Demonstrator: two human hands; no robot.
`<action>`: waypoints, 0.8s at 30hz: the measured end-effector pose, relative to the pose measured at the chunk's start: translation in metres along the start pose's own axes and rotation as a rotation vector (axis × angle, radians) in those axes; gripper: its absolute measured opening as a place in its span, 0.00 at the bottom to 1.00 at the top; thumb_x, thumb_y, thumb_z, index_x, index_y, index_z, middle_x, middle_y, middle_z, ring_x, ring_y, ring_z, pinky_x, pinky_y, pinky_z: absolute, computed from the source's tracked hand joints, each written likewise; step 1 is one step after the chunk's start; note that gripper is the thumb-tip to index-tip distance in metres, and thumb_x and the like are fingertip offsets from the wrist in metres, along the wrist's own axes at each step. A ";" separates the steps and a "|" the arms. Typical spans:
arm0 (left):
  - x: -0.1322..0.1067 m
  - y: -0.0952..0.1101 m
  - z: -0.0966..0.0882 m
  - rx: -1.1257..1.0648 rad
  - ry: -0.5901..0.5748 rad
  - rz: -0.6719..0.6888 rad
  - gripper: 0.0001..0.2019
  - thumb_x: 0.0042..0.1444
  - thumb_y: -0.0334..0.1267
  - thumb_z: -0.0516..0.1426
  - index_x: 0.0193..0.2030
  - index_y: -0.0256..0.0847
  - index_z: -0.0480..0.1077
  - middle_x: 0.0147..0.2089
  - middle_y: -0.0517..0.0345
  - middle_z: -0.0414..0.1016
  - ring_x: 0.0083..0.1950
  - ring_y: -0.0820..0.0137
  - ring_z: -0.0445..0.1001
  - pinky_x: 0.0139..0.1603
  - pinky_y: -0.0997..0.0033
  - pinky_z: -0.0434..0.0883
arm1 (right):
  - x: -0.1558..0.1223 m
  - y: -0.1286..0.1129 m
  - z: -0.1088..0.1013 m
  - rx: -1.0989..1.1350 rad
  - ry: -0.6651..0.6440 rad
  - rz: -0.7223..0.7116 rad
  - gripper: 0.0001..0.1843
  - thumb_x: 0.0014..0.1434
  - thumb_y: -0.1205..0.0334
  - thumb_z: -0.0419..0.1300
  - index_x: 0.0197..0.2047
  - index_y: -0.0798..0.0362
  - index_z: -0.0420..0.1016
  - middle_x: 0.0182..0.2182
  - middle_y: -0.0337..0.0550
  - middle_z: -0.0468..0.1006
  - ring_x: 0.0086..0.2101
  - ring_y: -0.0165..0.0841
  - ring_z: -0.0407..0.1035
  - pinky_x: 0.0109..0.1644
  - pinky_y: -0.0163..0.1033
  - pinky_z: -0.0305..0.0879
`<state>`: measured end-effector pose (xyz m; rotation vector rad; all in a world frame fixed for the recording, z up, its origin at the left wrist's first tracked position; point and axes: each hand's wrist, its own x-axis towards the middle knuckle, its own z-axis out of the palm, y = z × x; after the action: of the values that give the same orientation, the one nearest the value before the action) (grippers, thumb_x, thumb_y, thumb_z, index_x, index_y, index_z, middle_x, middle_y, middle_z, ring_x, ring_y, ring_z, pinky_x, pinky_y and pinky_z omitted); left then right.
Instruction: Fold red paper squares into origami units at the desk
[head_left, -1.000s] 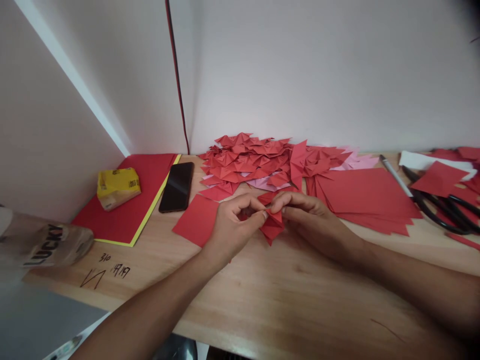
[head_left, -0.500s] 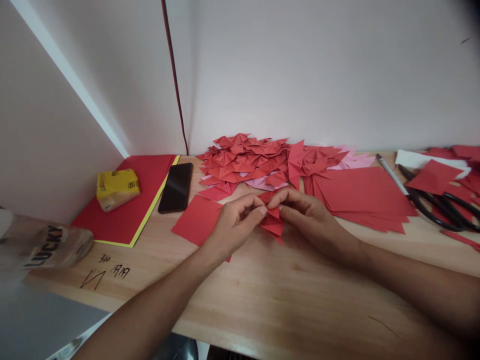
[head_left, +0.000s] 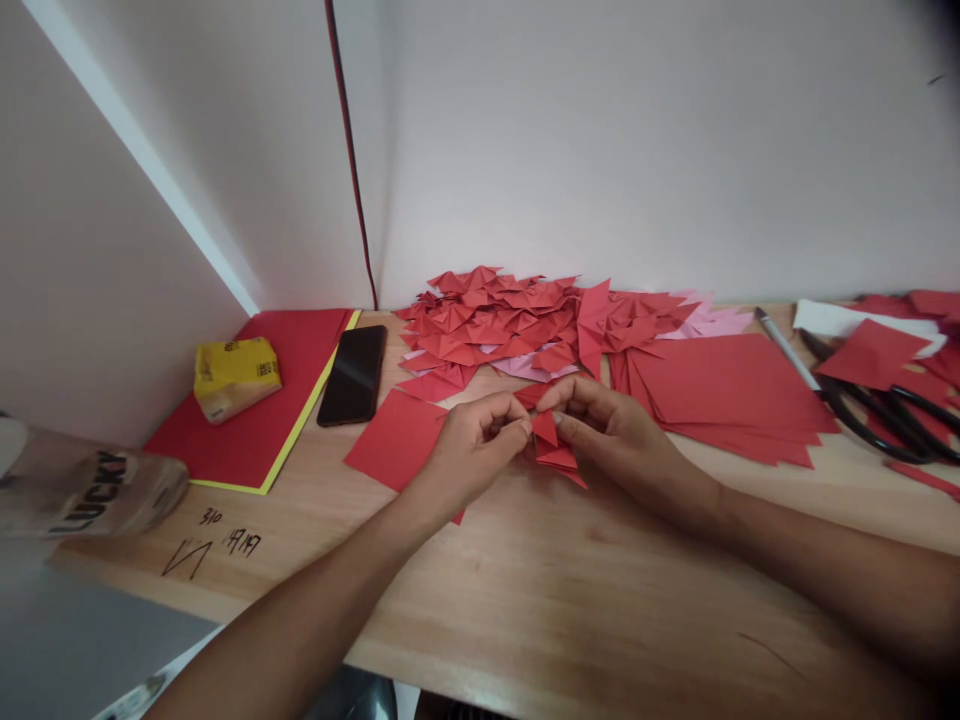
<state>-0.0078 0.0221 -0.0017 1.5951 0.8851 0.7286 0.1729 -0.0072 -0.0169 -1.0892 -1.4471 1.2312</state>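
Between my two hands is a small folded piece of red paper (head_left: pixel 553 452), with a pointed tip up and layered folds below. My left hand (head_left: pixel 480 440) pinches its left side between thumb and forefinger. From the other side, the thumb and fingers of my right hand (head_left: pixel 604 425) close on it, hiding part of the folds. A flat square of red paper (head_left: pixel 394 440) lies partly under my left hand. Just behind both hands rises a heap of folded red paper pieces (head_left: pixel 495 320), with some pink ones (head_left: pixel 712 318) at its right end.
A stack of red paper squares (head_left: pixel 724 385) lies right, near a pen (head_left: pixel 787 348) and black-handled scissors (head_left: pixel 877 420). Left are a phone (head_left: pixel 352 375), red and yellow sheets (head_left: pixel 217 460), a yellow packet (head_left: pixel 238 378) and a clear bottle (head_left: pixel 97 490). A wall stands behind the table (head_left: pixel 600 610).
The folded paper has turned slightly between my fingers, its lower end swinging to the right. Both hands stay in nearly the same place.
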 end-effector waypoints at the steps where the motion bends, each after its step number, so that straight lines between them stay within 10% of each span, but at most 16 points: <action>1: 0.000 0.000 0.000 0.013 0.007 0.004 0.08 0.56 0.35 0.54 0.27 0.36 0.67 0.26 0.63 0.68 0.27 0.78 0.63 0.29 0.77 0.59 | 0.000 0.000 0.000 0.005 -0.005 0.002 0.04 0.60 0.65 0.57 0.40 0.52 0.70 0.32 0.37 0.71 0.31 0.27 0.66 0.34 0.34 0.62; 24: -0.002 -0.003 0.000 0.193 0.094 0.053 0.06 0.52 0.33 0.53 0.25 0.38 0.64 0.24 0.65 0.63 0.26 0.78 0.59 0.27 0.77 0.57 | 0.003 0.000 -0.004 0.034 -0.090 0.082 0.04 0.64 0.62 0.58 0.38 0.52 0.73 0.33 0.37 0.75 0.33 0.28 0.68 0.39 0.35 0.64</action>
<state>-0.0091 0.0210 -0.0046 1.7716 1.0097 0.7795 0.1762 -0.0035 -0.0162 -1.0914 -1.4565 1.3734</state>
